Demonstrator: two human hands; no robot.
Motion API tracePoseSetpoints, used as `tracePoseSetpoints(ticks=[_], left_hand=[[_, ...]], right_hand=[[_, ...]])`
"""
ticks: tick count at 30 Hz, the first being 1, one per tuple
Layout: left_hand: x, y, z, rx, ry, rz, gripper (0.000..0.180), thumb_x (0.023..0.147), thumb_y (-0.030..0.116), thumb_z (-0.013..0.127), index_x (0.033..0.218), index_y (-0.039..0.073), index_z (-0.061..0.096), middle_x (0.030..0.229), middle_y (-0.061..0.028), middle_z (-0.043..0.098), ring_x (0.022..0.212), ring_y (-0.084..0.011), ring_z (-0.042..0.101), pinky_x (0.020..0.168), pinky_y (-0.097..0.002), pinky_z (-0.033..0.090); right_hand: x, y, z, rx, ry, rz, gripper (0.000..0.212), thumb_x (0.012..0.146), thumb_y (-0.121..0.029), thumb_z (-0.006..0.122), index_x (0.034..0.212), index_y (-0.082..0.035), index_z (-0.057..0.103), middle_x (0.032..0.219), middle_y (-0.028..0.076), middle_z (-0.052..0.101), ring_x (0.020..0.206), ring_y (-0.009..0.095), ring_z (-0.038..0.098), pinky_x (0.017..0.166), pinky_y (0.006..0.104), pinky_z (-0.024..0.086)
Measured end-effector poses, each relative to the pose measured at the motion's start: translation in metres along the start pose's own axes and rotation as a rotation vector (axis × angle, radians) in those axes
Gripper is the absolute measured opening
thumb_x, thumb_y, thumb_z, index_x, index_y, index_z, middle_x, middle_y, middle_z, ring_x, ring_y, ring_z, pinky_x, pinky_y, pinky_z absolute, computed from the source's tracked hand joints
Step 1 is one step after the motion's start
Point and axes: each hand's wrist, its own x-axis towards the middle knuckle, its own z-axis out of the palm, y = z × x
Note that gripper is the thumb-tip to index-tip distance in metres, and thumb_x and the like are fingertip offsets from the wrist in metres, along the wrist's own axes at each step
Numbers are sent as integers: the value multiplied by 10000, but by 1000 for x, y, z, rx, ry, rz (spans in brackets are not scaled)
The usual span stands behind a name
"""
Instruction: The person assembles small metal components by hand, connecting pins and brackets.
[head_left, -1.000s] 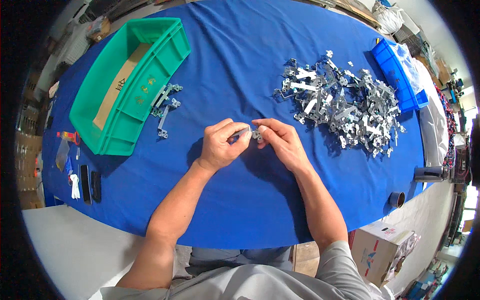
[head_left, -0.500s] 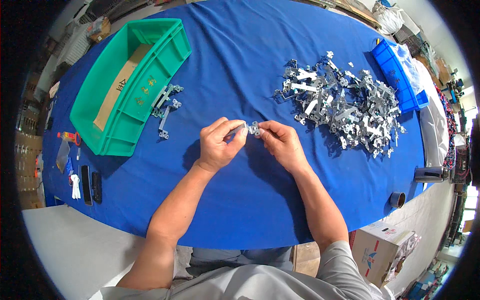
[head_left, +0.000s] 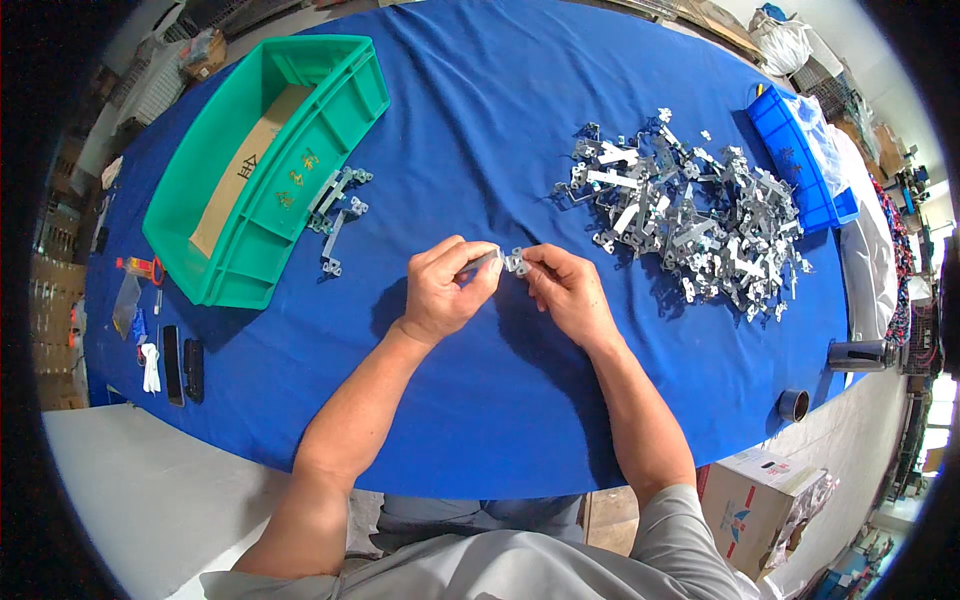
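Two bare hands pinch a small metal bracket (head_left: pixel 515 262) above a blue tablecloth (head_left: pixel 470 410), between a green bin and a heap of metal parts.
The left hand (head_left: pixel 440 292) has its thumb and fingers closed on the bracket's left end, partly hiding it; the right hand (head_left: pixel 568 292) grips the other end with thumb and fingertips. A few loose brackets (head_left: pixel 338 225) lie between the left hand and the green bin (head_left: pixel 238 288), close against the bin's side. On the right, the heap (head_left: pixel 690 225) lies between the right hand and a blue bin (head_left: pixel 785 150) with clear plastic in it. Near the left edge lie a phone (head_left: pixel 172 365) and a black case (head_left: pixel 194 370), side by side; near the right edge stand a dark round container (head_left: pixel 793 405) and a metallic cylinder (head_left: pixel 858 354).
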Motion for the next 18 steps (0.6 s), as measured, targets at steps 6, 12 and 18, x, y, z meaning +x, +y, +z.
tracePoseSetpoints(ticks=[6,12,18], left_hand=[[-1,-1,1,37,-31,6,71,819,53,734,877,16,714,662,-31,593,509,-98,512,454,-267,394],[-1,1,3,64,-88,10,65,810,63,735,862,28,717,653,-34,584,502,-105,516,457,-272,406],[-1,1,2,62,-133,77,85,812,32,722,893,8,726,632,-26,559,502,-87,480,454,-265,366]], right_hand=[[2,2,1,196,-6,5,199,999,-123,582,1123,2,674,795,14,636,674,86,589,620,250,496],[3,3,-3,276,-77,-5,235,1025,-158,558,1149,14,660,854,16,619,741,91,599,667,245,506],[5,12,-3,310,40,-89,204,1021,-172,572,1099,-5,658,856,14,632,680,68,551,603,236,470]])
